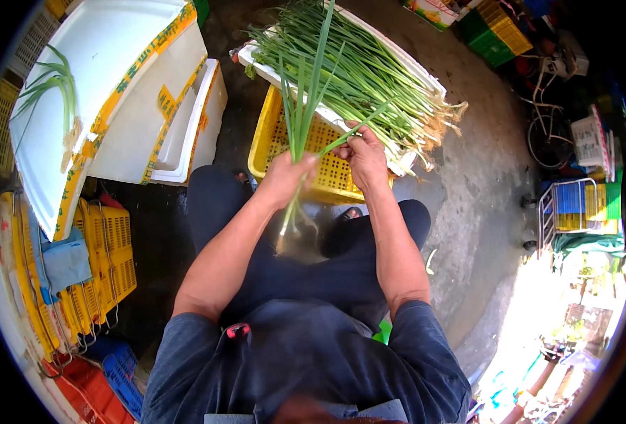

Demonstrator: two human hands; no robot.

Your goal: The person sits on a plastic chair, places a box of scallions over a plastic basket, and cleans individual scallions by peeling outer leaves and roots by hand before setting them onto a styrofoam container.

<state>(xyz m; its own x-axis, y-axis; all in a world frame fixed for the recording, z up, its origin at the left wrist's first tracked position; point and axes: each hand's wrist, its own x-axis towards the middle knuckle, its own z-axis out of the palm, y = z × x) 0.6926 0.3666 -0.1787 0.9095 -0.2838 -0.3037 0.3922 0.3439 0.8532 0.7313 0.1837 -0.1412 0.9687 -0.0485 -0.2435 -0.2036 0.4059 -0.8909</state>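
Note:
My left hand (289,179) is closed around a small bunch of green garlic (300,116), gripping it low on the pale stalks. The leaves point up and away from me, and the white root ends hang below my fist, slightly blurred. To the right, my right hand (366,157) pinches a single green leaf (337,141) that slants out from the bunch. Just beyond my hands, a large pile of green garlic (355,71) lies on a white foam lid (426,78), roots toward the right. Under the lid stands a yellow perforated crate (265,138).
At the left, white foam boxes (126,152) stand near a foam lid (104,35) carrying a few green garlic stalks (64,85). Yellow crates (118,244) with a blue cloth (66,261) are at lower left. A metal trolley (567,205) stands right on the concrete floor (468,191).

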